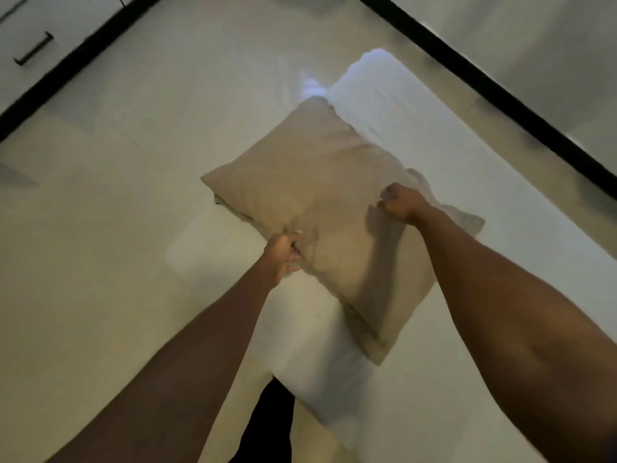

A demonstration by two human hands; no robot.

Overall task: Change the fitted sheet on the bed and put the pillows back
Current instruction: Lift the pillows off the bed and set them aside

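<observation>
A beige pillow [320, 195] hangs in front of me over the white mattress [417, 135], tilted like a diamond. My left hand [283, 253] grips its near left edge with curled fingers. My right hand [402, 202] grips its right edge, fist closed in the fabric. The white fitted sheet [467, 295] covers the bed on the right and in the lower middle. The frame is blurred by motion.
A pale glossy tiled floor [117, 212] spreads to the left of the bed. A black skirting line [500, 91] runs along the far wall. White cabinet doors with a dark handle [33, 50] stand at the top left.
</observation>
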